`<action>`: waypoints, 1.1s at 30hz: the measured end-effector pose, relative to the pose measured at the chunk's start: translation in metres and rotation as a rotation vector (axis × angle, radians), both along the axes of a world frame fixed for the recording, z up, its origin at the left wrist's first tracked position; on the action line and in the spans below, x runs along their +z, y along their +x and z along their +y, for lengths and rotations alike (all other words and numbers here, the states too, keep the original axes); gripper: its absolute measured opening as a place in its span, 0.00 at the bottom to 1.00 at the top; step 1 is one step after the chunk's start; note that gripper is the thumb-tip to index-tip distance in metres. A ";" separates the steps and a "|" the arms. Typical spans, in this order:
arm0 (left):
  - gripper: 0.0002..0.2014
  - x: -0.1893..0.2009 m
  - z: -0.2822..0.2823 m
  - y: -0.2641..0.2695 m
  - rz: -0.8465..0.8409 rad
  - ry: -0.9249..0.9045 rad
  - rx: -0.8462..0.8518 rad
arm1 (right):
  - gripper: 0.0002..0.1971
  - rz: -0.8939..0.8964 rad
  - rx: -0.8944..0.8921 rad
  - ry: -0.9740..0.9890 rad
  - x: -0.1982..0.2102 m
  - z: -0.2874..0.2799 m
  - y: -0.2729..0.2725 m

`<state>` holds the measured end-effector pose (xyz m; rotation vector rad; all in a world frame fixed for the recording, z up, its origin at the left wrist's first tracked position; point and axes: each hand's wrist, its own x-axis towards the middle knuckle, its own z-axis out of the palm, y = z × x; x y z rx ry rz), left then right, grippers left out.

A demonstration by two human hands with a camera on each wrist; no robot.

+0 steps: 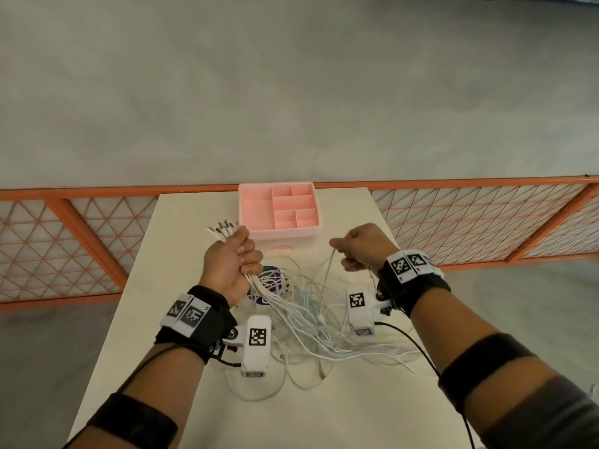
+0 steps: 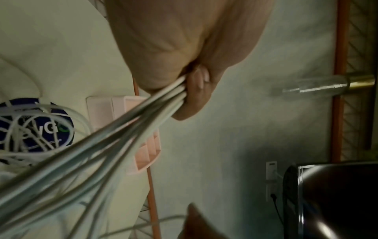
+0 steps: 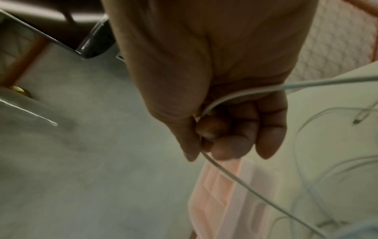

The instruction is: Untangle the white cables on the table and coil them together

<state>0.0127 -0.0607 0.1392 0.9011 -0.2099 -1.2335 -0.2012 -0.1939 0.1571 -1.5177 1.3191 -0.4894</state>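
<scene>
My left hand [image 1: 235, 254] is raised above the table and grips a bundle of several white cables [image 1: 256, 285]; their plug ends [image 1: 222, 229] stick out above the fist. In the left wrist view the bundle of cables [image 2: 143, 116] runs out from under the curled fingers [image 2: 190, 97]. My right hand [image 1: 358, 247] holds a single white cable [image 1: 330, 265] in a closed fist; in the right wrist view that single cable [image 3: 225, 171] passes between thumb and fingers [image 3: 235, 142]. The remaining cables lie in a loose tangle [image 1: 324, 325] on the table between my hands.
A pink compartment box [image 1: 278, 207] stands at the far middle of the cream table [image 1: 181, 286]. A round blue sticker [image 1: 269, 283] lies under the cables. An orange mesh fence [image 1: 81, 241] runs behind and beside the table.
</scene>
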 end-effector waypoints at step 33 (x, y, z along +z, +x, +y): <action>0.13 -0.014 0.001 -0.009 -0.100 0.166 -0.152 | 0.06 -0.405 0.196 -0.177 0.066 -0.006 0.026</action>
